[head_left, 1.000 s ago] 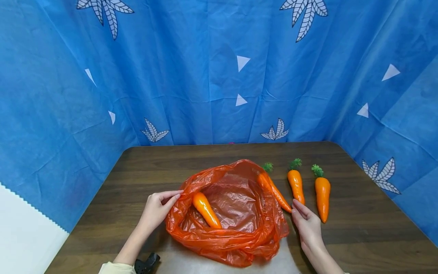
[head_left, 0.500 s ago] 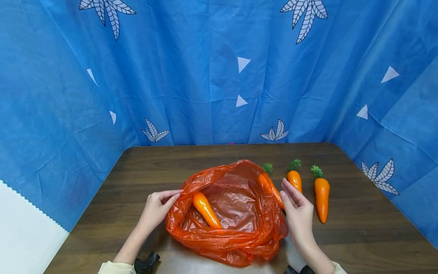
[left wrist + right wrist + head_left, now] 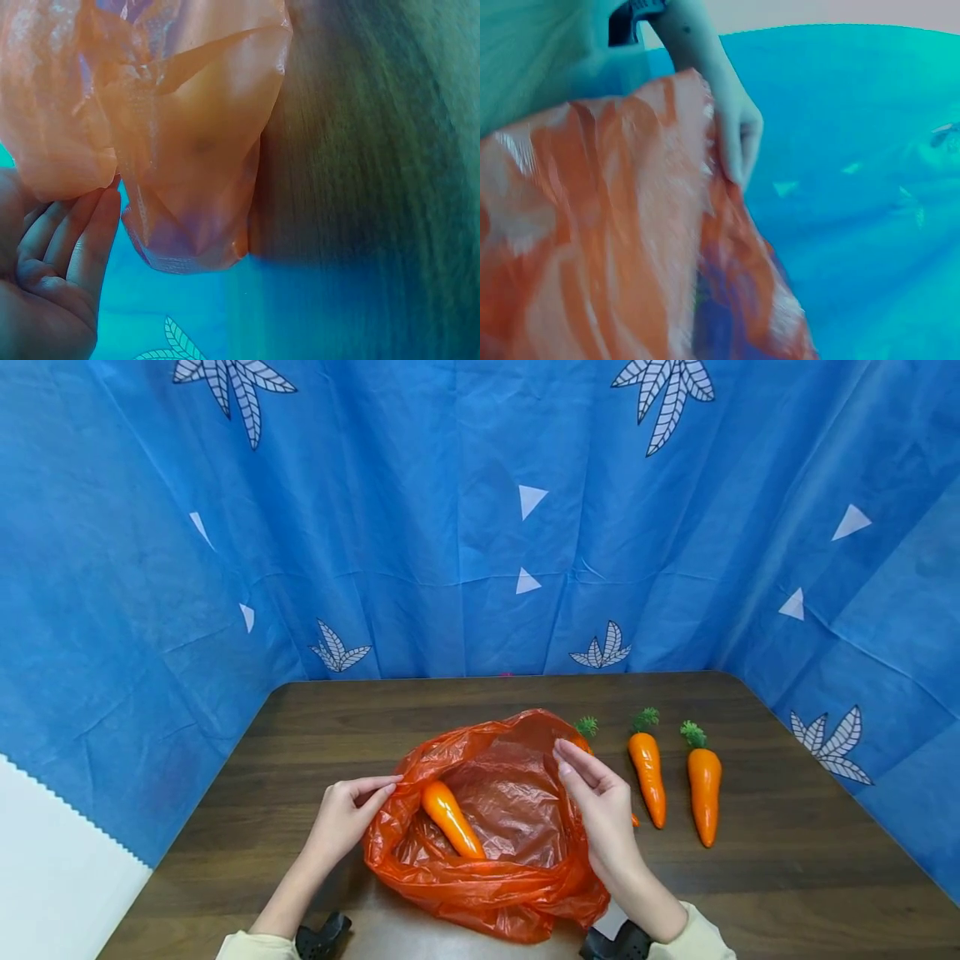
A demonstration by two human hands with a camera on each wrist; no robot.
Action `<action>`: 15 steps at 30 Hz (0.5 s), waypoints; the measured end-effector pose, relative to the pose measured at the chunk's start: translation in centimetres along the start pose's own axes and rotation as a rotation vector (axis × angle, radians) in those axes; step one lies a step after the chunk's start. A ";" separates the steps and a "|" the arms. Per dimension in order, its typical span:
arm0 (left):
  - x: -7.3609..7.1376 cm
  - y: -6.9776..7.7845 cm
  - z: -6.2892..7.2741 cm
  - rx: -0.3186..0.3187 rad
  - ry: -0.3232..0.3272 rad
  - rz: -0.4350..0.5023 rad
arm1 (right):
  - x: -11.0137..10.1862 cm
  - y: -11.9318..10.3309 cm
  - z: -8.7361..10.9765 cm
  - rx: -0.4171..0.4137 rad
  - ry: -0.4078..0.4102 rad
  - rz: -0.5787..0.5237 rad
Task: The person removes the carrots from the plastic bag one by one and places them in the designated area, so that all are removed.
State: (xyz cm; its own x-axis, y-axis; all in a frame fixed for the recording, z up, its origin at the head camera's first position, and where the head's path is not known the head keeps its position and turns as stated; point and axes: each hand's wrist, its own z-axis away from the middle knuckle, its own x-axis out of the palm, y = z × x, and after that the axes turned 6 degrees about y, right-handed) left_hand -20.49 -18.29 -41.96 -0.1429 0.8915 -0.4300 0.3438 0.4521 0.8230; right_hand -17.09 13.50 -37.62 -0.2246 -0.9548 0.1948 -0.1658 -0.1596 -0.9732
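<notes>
A red plastic bag [image 3: 480, 893] stands on the table with its mouth spread, and a carrot [image 3: 453, 820] lies inside it. My left hand [image 3: 347, 818] pinches the bag's left rim between thumb and fingers; the left wrist view shows that hand [image 3: 60, 262] beneath the thin plastic. My right hand [image 3: 603, 797] is over the bag's right rim, fingers fairly straight, nothing visible between thumb and fingers. Behind it a second carrot, with a green top [image 3: 587, 727], is mostly hidden. The right wrist view shows the bag [image 3: 607, 225] and my left hand [image 3: 739, 142] across it.
Two more carrots with green tops, one [image 3: 648, 777] nearer the bag and one [image 3: 705, 795] farther right, lie on the brown wooden table [image 3: 337, 714]. Blue curtain [image 3: 487, 527] surrounds the table's back and sides.
My right hand has moved left from the carrots to the bag's right rim, uncovering the middle carrot and covering the one beside the bag. My left hand stays on the rim.
</notes>
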 end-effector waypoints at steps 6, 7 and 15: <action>0.0 -0.1 0.0 0.000 -0.008 0.002 | 3.1 2.6 0.1 0.090 -0.115 0.059; 0.0 0.0 0.0 -0.001 -0.008 0.005 | 3.5 3.1 0.2 0.099 -0.136 0.074; -0.2 0.2 0.0 -0.017 -0.006 0.005 | 5.3 5.8 0.8 0.117 -0.254 0.123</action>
State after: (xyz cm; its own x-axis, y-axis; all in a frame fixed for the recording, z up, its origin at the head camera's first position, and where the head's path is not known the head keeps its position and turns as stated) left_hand -20.39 -18.36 -41.77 -0.1355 0.8935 -0.4282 0.3282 0.4483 0.8315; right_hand -18.45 7.28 -42.33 0.0139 -0.9985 0.0522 -0.0367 -0.0527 -0.9979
